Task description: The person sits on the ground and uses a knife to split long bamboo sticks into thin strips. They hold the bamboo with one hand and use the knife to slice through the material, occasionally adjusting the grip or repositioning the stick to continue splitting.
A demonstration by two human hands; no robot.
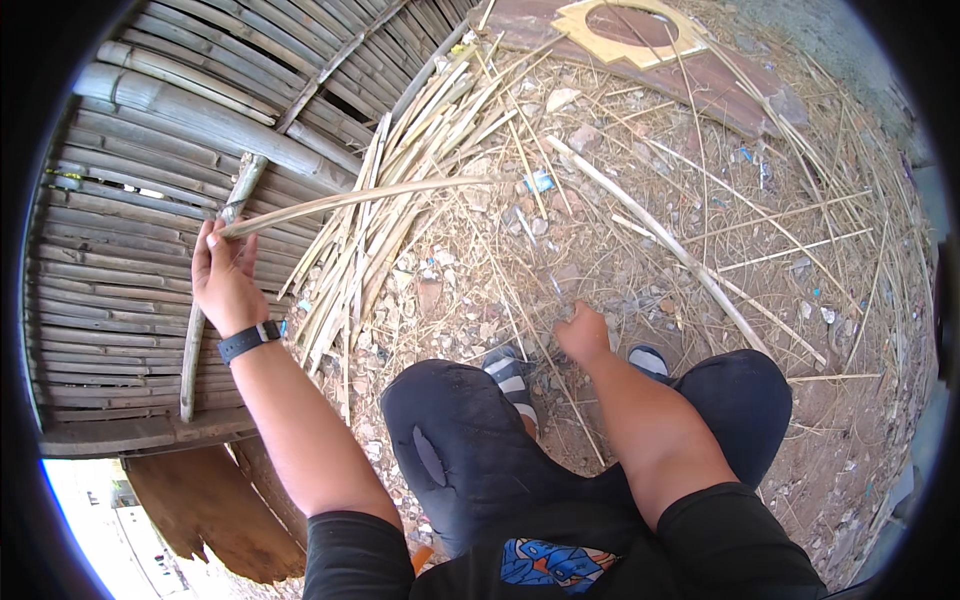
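My left hand, raised at the left beside the bamboo wall, is closed around one end of a long, pale bamboo strip. The strip bends slightly and reaches right, over a pile of similar split strips. In front of my knees, my right hand is curled into a fist low over the littered ground. What it holds, if anything, is too small or hidden to make out.
A slatted bamboo wall rises on the left. Loose sticks, including a thicker pole, lie across the rubble-strewn ground. At the far side is a brown board with a yellow, round-holed piece on it.
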